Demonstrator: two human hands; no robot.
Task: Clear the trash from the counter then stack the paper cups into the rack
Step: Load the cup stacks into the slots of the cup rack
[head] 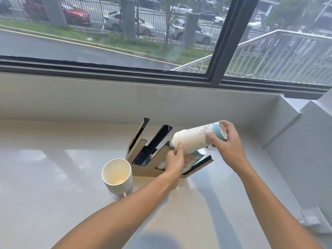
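Note:
A nested stack of white paper cups (195, 139) with a blue band near the rims lies tilted on its side just above the rack (143, 155), bottoms pointing left. My right hand (227, 141) grips its rim end. My left hand (175, 159) pinches its bottom end, right over the rack's right slot. The rack is black and wood, with slanted dividers, and some cups (200, 153) lie in its right slot. A second stack of white cups (117, 178) stands upright on the counter, left of the rack.
The pale counter (45, 168) runs left and towards me, backed by a low white wall under a window. A stepped white ledge (294, 123) rises at the right. A small white fitting (313, 219) sits at the right edge.

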